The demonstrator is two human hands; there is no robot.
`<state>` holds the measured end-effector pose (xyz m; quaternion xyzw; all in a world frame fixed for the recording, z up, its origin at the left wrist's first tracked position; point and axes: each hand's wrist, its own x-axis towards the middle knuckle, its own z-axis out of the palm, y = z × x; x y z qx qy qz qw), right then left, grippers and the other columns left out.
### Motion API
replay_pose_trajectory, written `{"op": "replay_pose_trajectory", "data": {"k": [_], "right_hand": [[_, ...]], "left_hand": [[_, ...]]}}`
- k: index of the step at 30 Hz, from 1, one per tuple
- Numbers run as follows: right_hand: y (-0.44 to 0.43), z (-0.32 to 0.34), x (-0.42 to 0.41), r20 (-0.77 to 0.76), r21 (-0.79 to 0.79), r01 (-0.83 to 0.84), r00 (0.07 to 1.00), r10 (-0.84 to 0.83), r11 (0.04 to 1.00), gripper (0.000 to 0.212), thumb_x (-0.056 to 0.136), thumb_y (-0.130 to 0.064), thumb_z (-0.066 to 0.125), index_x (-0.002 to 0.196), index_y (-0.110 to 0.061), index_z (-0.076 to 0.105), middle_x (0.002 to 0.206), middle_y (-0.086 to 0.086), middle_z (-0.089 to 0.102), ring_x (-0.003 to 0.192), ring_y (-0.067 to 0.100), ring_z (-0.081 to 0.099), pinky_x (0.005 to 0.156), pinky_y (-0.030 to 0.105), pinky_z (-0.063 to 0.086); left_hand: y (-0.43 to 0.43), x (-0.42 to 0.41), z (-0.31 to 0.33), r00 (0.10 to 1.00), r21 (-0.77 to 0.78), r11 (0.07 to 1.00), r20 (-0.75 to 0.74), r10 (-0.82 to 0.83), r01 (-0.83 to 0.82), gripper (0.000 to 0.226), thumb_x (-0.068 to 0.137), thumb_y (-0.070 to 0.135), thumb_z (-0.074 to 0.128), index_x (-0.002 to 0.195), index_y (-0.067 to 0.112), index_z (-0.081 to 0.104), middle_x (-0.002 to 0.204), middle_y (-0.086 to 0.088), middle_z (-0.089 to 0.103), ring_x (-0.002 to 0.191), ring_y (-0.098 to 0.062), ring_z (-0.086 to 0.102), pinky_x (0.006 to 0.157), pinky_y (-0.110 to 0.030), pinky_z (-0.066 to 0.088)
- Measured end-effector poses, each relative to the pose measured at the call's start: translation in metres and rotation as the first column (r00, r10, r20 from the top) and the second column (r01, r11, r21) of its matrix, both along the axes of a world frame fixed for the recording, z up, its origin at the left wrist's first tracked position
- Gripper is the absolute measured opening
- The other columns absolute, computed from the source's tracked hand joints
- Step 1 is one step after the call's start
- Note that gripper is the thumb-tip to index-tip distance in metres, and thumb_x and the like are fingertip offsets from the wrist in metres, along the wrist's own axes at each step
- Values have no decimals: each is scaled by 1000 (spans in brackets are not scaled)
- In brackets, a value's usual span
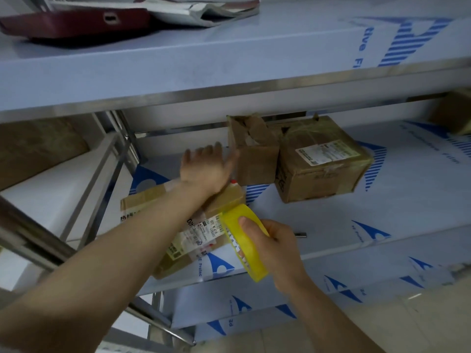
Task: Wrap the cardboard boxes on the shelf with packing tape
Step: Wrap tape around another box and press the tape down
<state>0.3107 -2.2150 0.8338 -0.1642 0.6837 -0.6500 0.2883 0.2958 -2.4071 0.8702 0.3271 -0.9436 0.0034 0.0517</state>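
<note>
- Progress, judged from the head view: wrapping is part done, no more.
- Large brown cardboard box with a white label, far side of the middle shelf, has glossy film across its top and edges. I read that as already taped.
- Small torn brown cardboard box touches the large one's left side. Its top is ripped open and I see no fresh tape on it. It looks to be next.
- Flat brown cardboard parcel with printed labels lies at the shelf's front edge, partly under the left forearm. It carries a brown strip, but whether it is fully wrapped I cannot tell.
- Left hand: fingers straight and spread, holding nothing, thumb at or against the small box's left face.
- Right hand: fingers curled round the yellow roll of packing tape, thumb pressed on its outer band, held just above the flat parcel's near corner. No free tape end visible.
- Another brown box shows at the far right, cut off by the frame; state unknown.
- Obstructions: the upper shelf hangs low over the boxes, so I judge headroom tight for passing the roll round. Steel uprights close off the left.
- Elsewhere: dark red phone and folded papers on top; small metal piece beside the right hand.
</note>
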Motion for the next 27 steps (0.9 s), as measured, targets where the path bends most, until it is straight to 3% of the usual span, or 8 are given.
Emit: {"op": "replay_pose_trajectory", "data": {"k": [5,9,12,14,18,22,24,27], "right_hand": [[0,5,0,11,23,19,1000,-20,1000,42,86,-30,66,55,-8,49,43,-1,48,37,4,48,41,16,38],[2,8,1,33,27,15,999,-16,1000,40,87,-29,65,57,-6,53,38,-5,51,36,2,50,40,14,39],[-1,12,2,44,53,11,999,-14,999,45,85,-36,67,76,9,63,50,4,62,47,9,61,52,25,52],[-2,20,0,35,105,0,999,-4,994,47,82,-42,68,72,3,64,62,13,65,60,18,65,66,36,55],[7,72,-14,115,34,-195,975,190,980,32,71,-45,71,84,-15,69,88,10,73,85,27,70,80,43,55],[0,119,-20,56,-156,-459,880,471,875,33,59,-23,64,85,-4,70,82,13,73,72,22,69,63,32,58],[-15,123,-19,46,-132,-444,891,453,886,14,69,-12,66,78,-2,69,71,11,72,64,20,68,58,30,57],[-42,114,-19,75,-76,-322,942,327,944,19,88,-13,63,71,-5,64,58,6,69,53,17,65,53,26,56]], "left_hand": [[22,1,8,984,297,955,164,-74,23,86,86,76,23,153,24,7,159,-8,13,146,-28,14,117,-49,8],[-1,36,50,948,800,599,224,-228,-45,84,81,46,65,149,22,22,158,-11,18,141,-28,27,111,-40,26],[-11,61,41,872,480,877,436,-222,-17,132,58,50,83,146,44,-16,159,-5,-6,145,-35,0,112,-58,21],[-12,64,33,916,450,892,344,-205,31,127,59,45,84,146,48,-9,154,-4,9,140,-36,14,108,-57,30],[-34,77,54,971,863,505,145,-190,-31,114,56,32,84,148,43,18,132,-10,56,109,-32,62,95,-50,49],[-47,90,54,947,966,256,94,-306,-13,64,70,27,75,130,19,54,123,-19,62,115,-42,57,102,-58,40],[-47,92,48,956,953,300,115,-271,-30,55,75,26,72,127,15,57,121,-16,65,114,-39,59,102,-54,42],[-38,86,40,975,779,626,129,-182,14,45,85,27,69,127,18,59,109,-7,71,99,-24,68,95,-39,51]]}}
